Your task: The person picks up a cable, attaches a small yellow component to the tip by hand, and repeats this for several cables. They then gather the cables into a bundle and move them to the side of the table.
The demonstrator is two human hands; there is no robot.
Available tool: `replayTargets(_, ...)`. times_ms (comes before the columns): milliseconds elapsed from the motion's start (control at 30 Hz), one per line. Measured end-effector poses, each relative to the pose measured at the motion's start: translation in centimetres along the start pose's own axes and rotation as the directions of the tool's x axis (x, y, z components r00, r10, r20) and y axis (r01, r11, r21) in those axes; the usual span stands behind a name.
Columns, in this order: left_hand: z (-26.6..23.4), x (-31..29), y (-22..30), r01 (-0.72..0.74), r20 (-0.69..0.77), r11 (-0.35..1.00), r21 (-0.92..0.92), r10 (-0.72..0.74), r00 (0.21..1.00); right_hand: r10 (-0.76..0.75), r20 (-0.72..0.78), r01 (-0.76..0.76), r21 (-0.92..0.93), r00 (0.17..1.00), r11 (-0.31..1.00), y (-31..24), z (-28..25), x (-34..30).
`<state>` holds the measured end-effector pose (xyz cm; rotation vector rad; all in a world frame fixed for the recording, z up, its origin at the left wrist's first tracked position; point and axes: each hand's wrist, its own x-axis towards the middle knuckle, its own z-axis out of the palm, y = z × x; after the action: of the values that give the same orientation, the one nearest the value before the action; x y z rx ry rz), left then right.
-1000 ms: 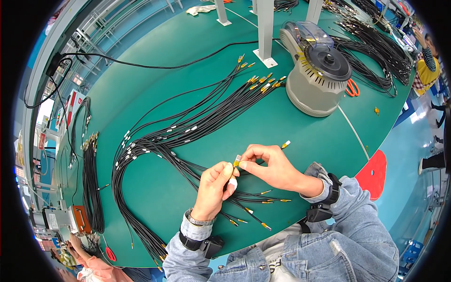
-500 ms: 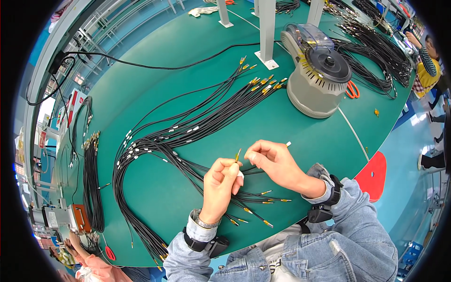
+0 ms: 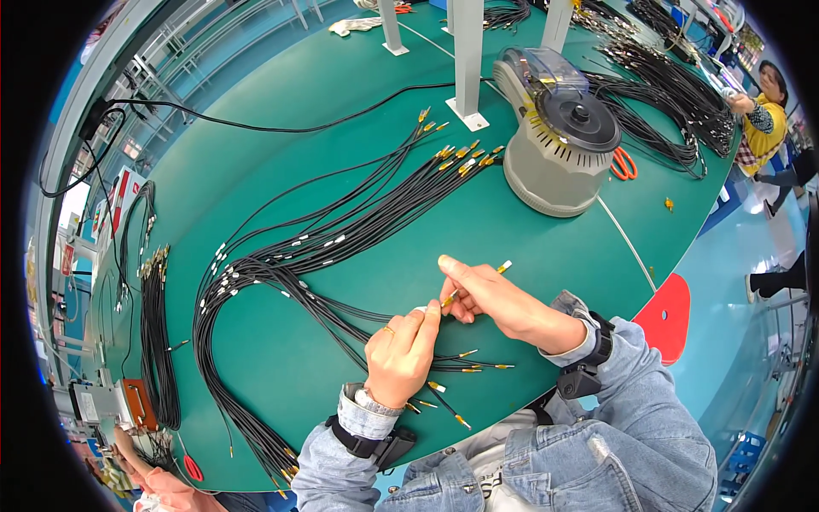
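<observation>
1. the left grip [image 3: 401, 354] pinches a thin gold-tipped cable end [image 3: 449, 299], which pokes out toward the right grip [image 3: 495, 299].
2. the right grip is wide, thumb standing apart from curled fingers; whether those touch the cable end is hard to tell.
3. the cable end should be light, stiff and slick at the metal, bendy behind; best held just behind the metal.
4. black cables [image 3: 367, 218] lie on the desk [image 3: 409, 247], beyond and left of the left grip.
</observation>
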<state>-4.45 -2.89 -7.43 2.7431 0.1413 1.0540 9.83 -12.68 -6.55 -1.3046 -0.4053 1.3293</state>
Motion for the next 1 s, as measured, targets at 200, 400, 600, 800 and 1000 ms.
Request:
replayTargets(200, 0.3, 0.0, -0.2, -0.046, -0.009, 0.999, -0.026, 0.046, 0.999, -0.079, 0.056, 0.085, -0.102, 0.995, 0.991, 0.6, 0.0, 0.3)
replayTargets(400, 0.7, -0.1, -0.2, 0.056, -0.047, 0.989, -0.134, -0.063, 0.997, -0.198, 0.091, 0.216, -0.267, 0.976, 0.939, 1.0, -0.2, 0.2)
replayTargets(600, -0.3, 0.4, 0.2, 0.444, 0.160, 0.761, -0.473, -0.422, 0.893, -0.340, 0.161, 0.373, -0.277, 0.927, 0.886, 1.7, 0.0, 0.2)
replayTargets(800, -0.5, 0.3, 0.2, 0.679, 0.450, 0.278, -0.679, -0.573, 0.685, -0.392, 0.229, 0.454, -0.439, 0.891, 0.775, 0.6, -0.6, -0.4)
replayTargets(1000, -0.4, 0.7, 0.1, 0.444, 0.422, 0.705, -0.554, -0.222, 0.879, -0.422, 0.157, 0.436, -0.536, 0.893, 0.723, 0.1, -4.0, -1.2)
